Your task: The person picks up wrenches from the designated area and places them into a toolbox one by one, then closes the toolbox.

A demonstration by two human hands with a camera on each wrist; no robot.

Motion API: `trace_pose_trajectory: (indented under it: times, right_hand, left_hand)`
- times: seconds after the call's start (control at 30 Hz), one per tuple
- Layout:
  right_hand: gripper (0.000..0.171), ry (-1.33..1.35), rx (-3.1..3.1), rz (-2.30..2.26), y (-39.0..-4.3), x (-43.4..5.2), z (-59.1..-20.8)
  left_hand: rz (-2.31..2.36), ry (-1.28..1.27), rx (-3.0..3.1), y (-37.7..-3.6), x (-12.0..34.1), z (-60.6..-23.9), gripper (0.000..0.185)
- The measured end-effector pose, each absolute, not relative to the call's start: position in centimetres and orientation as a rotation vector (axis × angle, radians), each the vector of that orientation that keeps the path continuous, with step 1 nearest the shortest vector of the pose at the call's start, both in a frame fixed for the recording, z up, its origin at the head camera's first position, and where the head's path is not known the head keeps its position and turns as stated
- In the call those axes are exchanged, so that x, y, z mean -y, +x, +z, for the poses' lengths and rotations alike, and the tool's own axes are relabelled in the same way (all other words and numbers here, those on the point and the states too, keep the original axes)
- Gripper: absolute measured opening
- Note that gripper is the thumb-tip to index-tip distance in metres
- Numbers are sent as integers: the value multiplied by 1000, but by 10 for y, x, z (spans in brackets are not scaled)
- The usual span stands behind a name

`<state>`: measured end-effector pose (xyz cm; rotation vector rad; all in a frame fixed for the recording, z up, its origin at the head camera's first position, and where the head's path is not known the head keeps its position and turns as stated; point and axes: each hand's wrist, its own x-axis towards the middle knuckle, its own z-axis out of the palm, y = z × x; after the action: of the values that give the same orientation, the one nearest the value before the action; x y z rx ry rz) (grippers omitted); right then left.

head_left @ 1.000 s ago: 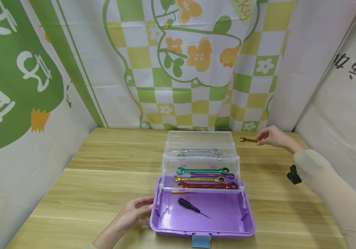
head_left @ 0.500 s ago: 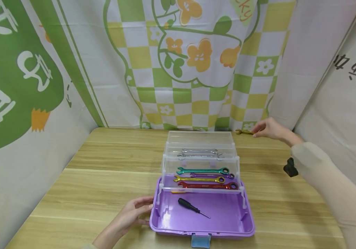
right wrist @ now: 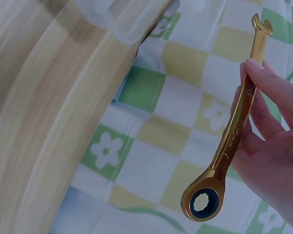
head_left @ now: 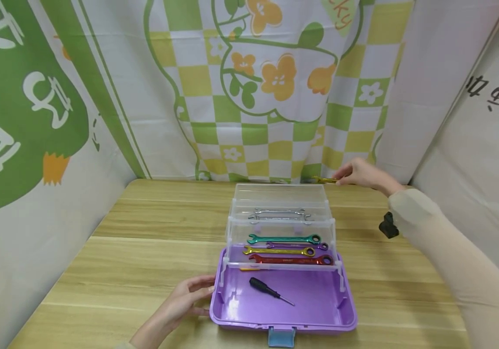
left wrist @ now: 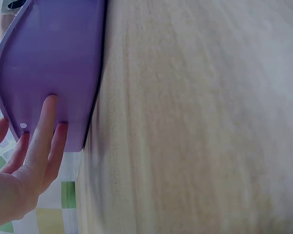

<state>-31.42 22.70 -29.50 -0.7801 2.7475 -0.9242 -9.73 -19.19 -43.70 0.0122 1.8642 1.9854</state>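
Note:
An open purple toolbox with clear fold-out trays sits mid-table. My right hand pinches a small gold wrench in the air just behind the top tray's right corner; the right wrist view shows the gold wrench held between thumb and fingers, ring end down. My left hand rests with straight fingers against the purple toolbox wall at its front left. Green, purple, gold and red wrenches lie in the middle tray, silver ones above, a black screwdriver in the base.
The wooden table is enclosed by patterned cloth walls at the back and both sides. A blue latch sticks out at the toolbox front. A black wrist-mounted device sits on my right sleeve.
My right hand has lifted the gold wrench and carried it left and toward the back, from beside the toolbox to just behind its top tray. The left hand has stayed put.

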Motion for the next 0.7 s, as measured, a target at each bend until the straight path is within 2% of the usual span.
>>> trace_pose_trajectory:
  times: [0.7]
  right_hand:
    - [21,-1026,-2619,-868,-325,-152,-292]
  left_hand:
    - [1990,24,-1864,-97,192,-437,54]
